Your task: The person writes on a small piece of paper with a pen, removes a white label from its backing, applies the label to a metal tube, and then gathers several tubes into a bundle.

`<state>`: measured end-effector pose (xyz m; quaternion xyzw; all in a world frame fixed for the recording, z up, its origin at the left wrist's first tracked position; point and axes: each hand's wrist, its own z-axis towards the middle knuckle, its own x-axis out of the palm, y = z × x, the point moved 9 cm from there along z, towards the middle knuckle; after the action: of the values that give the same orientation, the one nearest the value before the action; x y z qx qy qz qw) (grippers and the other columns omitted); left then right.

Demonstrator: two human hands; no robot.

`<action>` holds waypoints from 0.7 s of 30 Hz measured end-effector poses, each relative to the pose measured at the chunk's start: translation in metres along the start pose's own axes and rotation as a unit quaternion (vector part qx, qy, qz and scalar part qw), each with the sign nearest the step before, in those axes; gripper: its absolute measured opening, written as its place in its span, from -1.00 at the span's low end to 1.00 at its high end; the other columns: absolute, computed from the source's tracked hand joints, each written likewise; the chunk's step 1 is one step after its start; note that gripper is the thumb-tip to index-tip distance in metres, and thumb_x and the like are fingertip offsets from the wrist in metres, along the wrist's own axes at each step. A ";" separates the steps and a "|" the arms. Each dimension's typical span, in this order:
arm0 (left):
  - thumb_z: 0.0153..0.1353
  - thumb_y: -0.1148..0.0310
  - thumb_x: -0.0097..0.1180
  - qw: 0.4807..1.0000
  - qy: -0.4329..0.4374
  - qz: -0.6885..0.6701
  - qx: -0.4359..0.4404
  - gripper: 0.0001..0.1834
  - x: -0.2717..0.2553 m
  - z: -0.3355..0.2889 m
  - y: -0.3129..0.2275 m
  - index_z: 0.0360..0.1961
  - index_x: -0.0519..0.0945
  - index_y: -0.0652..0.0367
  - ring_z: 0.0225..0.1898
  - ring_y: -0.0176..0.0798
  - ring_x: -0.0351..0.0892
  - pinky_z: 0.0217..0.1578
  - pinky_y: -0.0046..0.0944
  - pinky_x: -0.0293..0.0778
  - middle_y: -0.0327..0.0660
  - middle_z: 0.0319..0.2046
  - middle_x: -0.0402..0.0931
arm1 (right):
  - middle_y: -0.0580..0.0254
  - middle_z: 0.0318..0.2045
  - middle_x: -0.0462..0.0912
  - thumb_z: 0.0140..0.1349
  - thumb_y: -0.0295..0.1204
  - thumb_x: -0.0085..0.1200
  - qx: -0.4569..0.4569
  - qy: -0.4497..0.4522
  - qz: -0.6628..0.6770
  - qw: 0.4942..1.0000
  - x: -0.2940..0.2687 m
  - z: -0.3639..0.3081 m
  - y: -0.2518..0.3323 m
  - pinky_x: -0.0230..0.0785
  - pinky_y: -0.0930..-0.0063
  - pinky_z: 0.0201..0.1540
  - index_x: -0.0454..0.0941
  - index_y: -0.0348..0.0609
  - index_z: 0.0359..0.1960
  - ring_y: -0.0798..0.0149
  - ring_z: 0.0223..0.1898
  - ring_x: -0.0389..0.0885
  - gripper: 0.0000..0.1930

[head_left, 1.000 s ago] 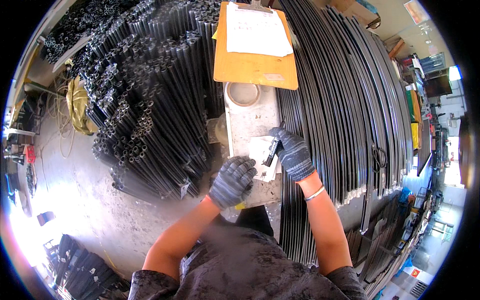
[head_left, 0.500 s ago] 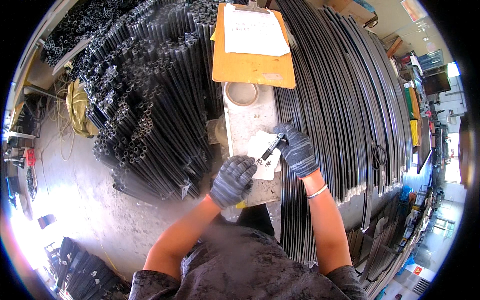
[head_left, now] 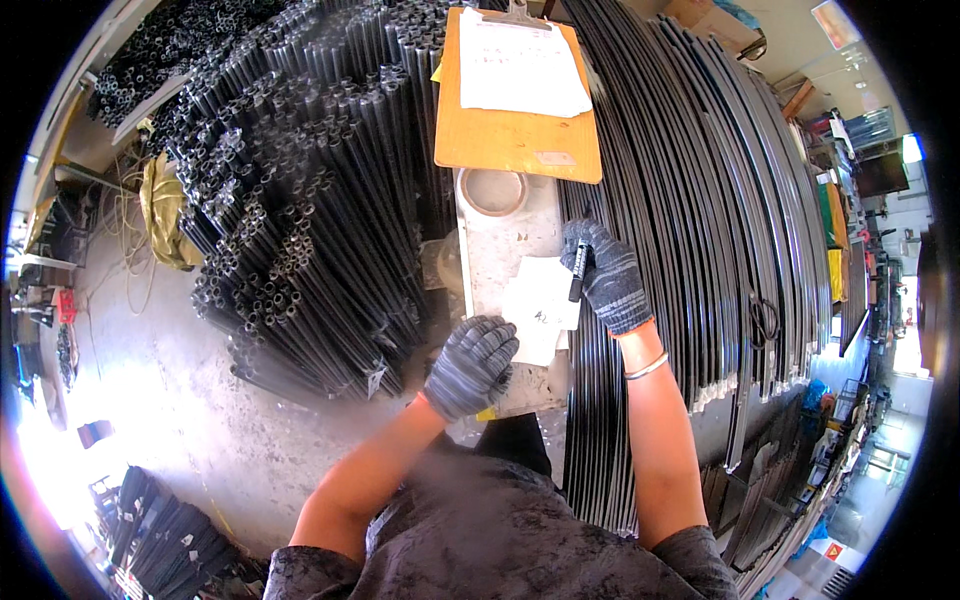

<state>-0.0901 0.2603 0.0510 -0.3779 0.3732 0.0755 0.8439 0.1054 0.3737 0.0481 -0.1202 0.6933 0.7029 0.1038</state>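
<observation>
My right hand [head_left: 608, 275], in a grey-striped knit glove, is closed around a black marker pen [head_left: 578, 270], whose dark end points down at the paper's right edge. White slips of paper [head_left: 537, 340] lie overlapped on a narrow pale bench [head_left: 520, 235], with a little dark handwriting on the top one. Beside their lower left edge rests my left hand [head_left: 470, 368], in a matching glove. Its fingers are curled in together, and whatever is under them is hidden.
Beyond the papers are a roll of tape [head_left: 492, 191] and an orange-brown clipboard [head_left: 515, 140] with a white sheet. Bundled black tubes [head_left: 340, 230] stand to the left. Long dark bars [head_left: 690, 220] lie stacked on the right, with a black looped item [head_left: 763, 320] on them.
My right hand has shifted slightly right and up, and the marker has swung more upright, off the handwriting. The left hand stays by the papers, almost unmoved. The whole view has shifted slightly.
</observation>
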 end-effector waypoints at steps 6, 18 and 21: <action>-0.04 0.39 0.18 1.000 -0.007 0.010 -0.007 -0.56 -0.003 0.001 -0.002 -0.05 0.53 0.19 0.07 0.06 0.48 0.16 0.06 0.35 -0.02 0.08 0.49 | 0.24 -0.42 0.62 0.31 -0.43 0.03 0.045 -0.037 0.061 0.996 -0.004 -0.003 -0.012 0.47 0.53 -0.24 0.60 -0.26 -0.19 0.40 -0.39 0.56 -0.83; -0.07 0.37 0.19 1.000 0.012 0.020 0.001 -0.54 0.001 0.002 -0.003 -0.06 0.54 0.22 0.08 0.06 0.46 0.16 0.06 0.34 -0.03 0.08 0.49 | 0.02 -0.23 0.68 0.03 -0.60 0.23 -0.102 0.036 -0.282 0.953 0.009 -0.016 0.043 0.54 0.25 -0.13 0.57 -0.12 -0.07 0.04 -0.20 0.68 -0.63; -0.05 0.37 0.17 1.000 0.005 0.021 -0.006 -0.54 -0.002 0.003 -0.004 -0.04 0.54 0.22 0.07 0.05 0.46 0.16 0.06 0.34 -0.03 0.08 0.49 | -0.01 -0.21 0.67 0.01 -0.63 0.21 -0.083 0.029 -0.275 0.957 0.006 -0.022 0.042 0.55 0.23 -0.12 0.58 -0.14 -0.08 0.01 -0.20 0.68 -0.63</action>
<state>-0.0882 0.2599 0.0554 -0.3754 0.3852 0.0936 0.8378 0.0872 0.3514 0.0862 -0.3348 0.5753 0.6988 0.2621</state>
